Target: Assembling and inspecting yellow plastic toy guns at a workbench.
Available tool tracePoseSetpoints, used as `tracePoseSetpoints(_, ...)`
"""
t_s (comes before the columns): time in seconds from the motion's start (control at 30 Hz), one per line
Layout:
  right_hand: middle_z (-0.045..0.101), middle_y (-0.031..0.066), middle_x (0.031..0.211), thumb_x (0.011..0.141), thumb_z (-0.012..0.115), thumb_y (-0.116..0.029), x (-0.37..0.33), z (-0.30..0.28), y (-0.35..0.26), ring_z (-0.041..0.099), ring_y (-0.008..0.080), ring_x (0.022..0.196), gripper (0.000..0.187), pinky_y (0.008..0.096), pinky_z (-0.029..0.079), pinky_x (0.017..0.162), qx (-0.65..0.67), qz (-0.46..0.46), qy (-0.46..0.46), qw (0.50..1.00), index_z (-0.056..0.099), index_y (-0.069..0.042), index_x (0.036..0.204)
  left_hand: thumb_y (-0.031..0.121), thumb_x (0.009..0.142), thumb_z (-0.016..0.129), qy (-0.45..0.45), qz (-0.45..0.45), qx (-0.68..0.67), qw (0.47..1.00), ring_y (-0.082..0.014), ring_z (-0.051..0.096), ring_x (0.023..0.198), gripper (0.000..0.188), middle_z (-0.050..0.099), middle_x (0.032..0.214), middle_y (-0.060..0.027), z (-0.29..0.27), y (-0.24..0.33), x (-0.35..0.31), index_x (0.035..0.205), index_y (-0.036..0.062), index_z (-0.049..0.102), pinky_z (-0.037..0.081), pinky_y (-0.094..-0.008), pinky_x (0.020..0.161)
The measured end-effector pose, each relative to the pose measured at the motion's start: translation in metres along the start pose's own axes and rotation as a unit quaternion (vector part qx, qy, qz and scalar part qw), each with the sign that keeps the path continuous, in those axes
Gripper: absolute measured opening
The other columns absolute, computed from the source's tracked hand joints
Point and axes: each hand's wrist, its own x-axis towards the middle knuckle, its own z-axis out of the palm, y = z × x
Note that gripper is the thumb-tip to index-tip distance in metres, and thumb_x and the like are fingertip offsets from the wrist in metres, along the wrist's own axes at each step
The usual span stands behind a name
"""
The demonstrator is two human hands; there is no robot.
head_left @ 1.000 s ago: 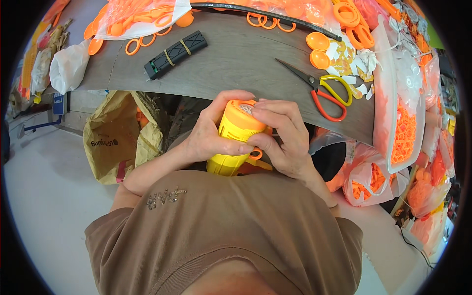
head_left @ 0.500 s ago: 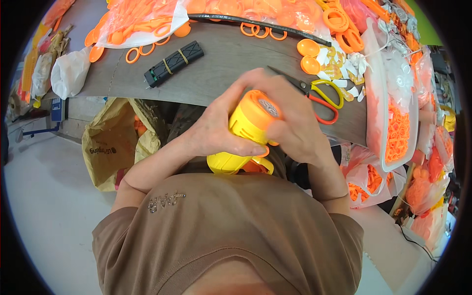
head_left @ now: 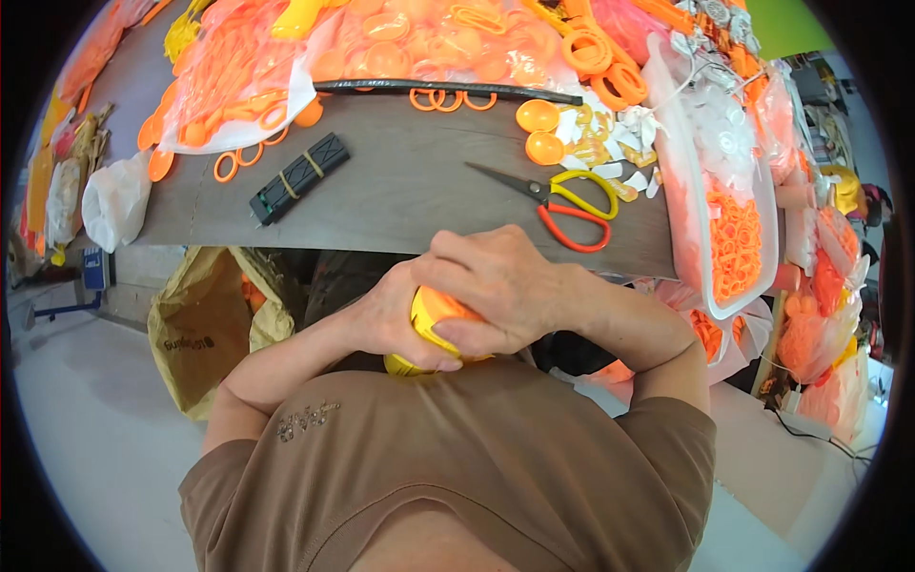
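Note:
Close against my brown shirt, both hands are wrapped round a yellow and orange plastic cylinder (head_left: 425,307), by its shape a flashlight. My left hand (head_left: 386,315) grips its yellow body from the left side, thumb across the front. Over the orange end, my right hand (head_left: 500,281) is closed with its fingers bent, covering most of that part. Only a yellow and orange strip shows between the hands, and a bit of yellow below them. On the grey table beyond lie scissors (head_left: 543,191) with one yellow and one red handle, spread apart.
A black bar bound with rubber bands (head_left: 300,179) lies on the table (head_left: 381,191). Bags of orange plastic parts (head_left: 238,76) line its far side, with orange cups (head_left: 545,148) nearer. A clear bin (head_left: 734,248) of orange rings stands right; a paper bag (head_left: 205,334) is lower left.
My hands have drawn the cylinder down and left, nearer my body. My right hand has gone from a blurred hold beside it to a closed grip over its orange end. The view has shifted.

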Motion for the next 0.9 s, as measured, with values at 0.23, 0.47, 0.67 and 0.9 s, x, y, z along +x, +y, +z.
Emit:
tracePoseSetpoints(0.23, 0.051, 0.0097, 0.082, 0.077, 0.057, -0.032, 0.005, -0.011, 0.011, 0.056, 0.0255, 0.065, 0.035, 0.0356, 0.045, 0.052, 0.006, 0.037, -0.003, 0.999, 0.055, -0.003, 0.097, 0.015, 0.055, 0.081, -0.013, -0.014, -0.055, 0.998, -0.0179, 0.057, 0.099, 0.071, 0.058, 0.106, -0.0076, -0.010, 0.009, 0.010, 0.118, 0.0030, 0.051, 0.046, -0.0323, 0.086)
tracePoseSetpoints(0.47, 0.055, 0.0096, 0.096, 0.088, 0.043, -0.044, -0.001, -0.034, 0.023, 0.053, 0.0160, 0.085, 0.052, 0.0281, 0.041, 0.074, 0.113, 0.163, 0.259, 0.945, 0.052, 0.003, 0.109, 0.013, 0.067, 0.076, 0.207, 0.061, -0.139, 0.966, -0.0173, 0.056, 0.101, 0.076, 0.057, 0.111, -0.0116, -0.034, 0.025, -0.008, 0.130, -0.0030, 0.037, 0.045, -0.0286, 0.085)
tracePoseSetpoints(0.67, 0.053, 0.0148, 0.099, 0.088, 0.047, -0.045, 0.004, 0.004, 0.018, 0.053, 0.0170, 0.085, 0.053, 0.0285, 0.043, 0.074, 0.156, 0.129, 0.331, 0.922, 0.046, 0.003, 0.109, 0.018, 0.073, 0.069, 0.362, 0.181, -0.032, 0.914, -0.0129, 0.055, 0.085, 0.049, 0.058, 0.097, -0.0118, -0.019, 0.020, -0.018, 0.110, -0.0031, 0.045, 0.046, -0.0256, 0.075)
tracePoseSetpoints(0.9, 0.054, 0.0184, 0.096, 0.087, 0.044, -0.039, 0.008, 0.025, 0.010, 0.054, 0.0207, 0.082, 0.048, 0.0299, 0.044, 0.073, 0.265, 0.130, 0.420, 0.858, 0.045, 0.005, 0.108, 0.019, 0.070, 0.071, 0.311, 0.248, 0.089, 0.913, -0.0128, 0.055, 0.079, 0.049, 0.057, 0.092, -0.0107, -0.025, 0.026, -0.027, 0.105, -0.0039, 0.045, 0.046, -0.0253, 0.070)
